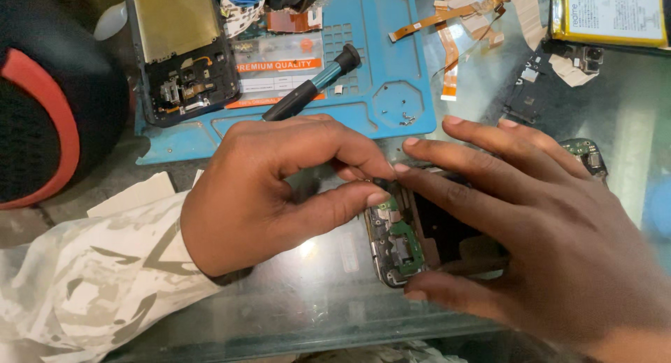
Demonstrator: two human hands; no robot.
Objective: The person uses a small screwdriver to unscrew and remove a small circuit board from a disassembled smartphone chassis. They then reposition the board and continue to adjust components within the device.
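An opened phone frame (412, 248) lies on a glass table, its green circuit board (404, 238) exposed at the near end. My right hand (531, 237) lies flat over the frame and holds it down, thumb at its lower edge. My left hand (279, 188) pinches thumb and forefinger at the frame's top left corner, on a small dark part (383, 182) too tiny to name. My left sleeve is pale camouflage cloth.
A blue work mat (391, 48) at the back carries another opened phone (185, 48), a black-and-teal screwdriver (311, 83), a printed packet and tiny screws (405, 117). Orange flex cables (447, 48), a battery (611, 13) and a small board (531, 90) lie back right. A black-red object (42, 97) sits left.
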